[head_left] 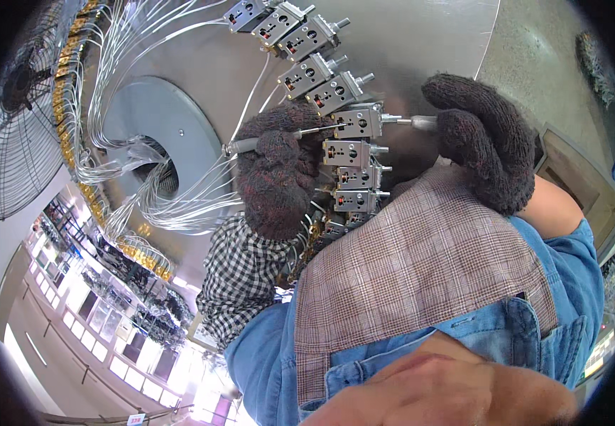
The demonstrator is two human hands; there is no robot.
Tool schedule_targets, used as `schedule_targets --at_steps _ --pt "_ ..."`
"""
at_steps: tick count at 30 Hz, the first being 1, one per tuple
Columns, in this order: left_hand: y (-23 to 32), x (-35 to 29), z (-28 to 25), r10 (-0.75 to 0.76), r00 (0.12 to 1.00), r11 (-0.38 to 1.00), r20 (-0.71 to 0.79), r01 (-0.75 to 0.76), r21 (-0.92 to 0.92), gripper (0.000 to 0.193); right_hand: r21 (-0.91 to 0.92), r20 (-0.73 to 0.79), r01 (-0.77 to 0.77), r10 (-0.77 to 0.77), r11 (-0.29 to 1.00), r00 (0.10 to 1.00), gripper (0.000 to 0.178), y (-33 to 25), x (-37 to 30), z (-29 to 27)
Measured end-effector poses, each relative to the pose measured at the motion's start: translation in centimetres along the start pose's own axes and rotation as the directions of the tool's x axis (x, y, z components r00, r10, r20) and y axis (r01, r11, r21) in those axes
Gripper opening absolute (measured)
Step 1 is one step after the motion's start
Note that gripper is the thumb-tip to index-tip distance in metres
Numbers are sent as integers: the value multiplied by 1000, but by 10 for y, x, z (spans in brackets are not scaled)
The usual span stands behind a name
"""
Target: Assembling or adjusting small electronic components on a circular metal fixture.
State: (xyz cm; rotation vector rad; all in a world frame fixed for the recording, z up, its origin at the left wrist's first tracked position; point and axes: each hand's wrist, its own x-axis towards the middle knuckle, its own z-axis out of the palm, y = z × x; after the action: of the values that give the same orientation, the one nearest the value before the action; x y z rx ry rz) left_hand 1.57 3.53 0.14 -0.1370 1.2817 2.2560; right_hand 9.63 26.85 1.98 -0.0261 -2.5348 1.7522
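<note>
My left hand [277,170], in a dark knitted glove, is closed around a small screwdriver [246,145] with a pale grey handle. The screwdriver's thin blade reaches the face of a metal switch box [357,123], one of several similar boxes with short shafts set along a curved row. From the other side, my right hand [481,138], gloved the same way, grips a slim silvery tool [423,123]. Its narrow end lines up with that box's shaft; whether they touch I cannot tell. Gloved fingers hide most of the right-hand tool.
More switch boxes [309,37] curve away at the far side of a round metal table [421,35]. Bundles of white wires [172,195] run through a hub [187,106] with a central hole. Brass-coloured parts [62,85] line the far left. A caged fan [16,156] stands beyond.
</note>
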Motion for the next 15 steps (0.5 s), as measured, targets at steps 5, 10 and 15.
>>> schedule_targets --at_steps 5,10,15 --pt "0 0 -4 -75 996 994 44 78 -77 32 -80 -36 48 -52 996 998 25 7 1 5" --pt "2 -1 2 6 1000 1000 5 -6 9 31 282 -46 -151 171 947 984 27 -6 0 3" --pt "5 -1 -1 -12 997 998 74 8 59 33 203 -48 48 -39 978 998 33 0 2 0"
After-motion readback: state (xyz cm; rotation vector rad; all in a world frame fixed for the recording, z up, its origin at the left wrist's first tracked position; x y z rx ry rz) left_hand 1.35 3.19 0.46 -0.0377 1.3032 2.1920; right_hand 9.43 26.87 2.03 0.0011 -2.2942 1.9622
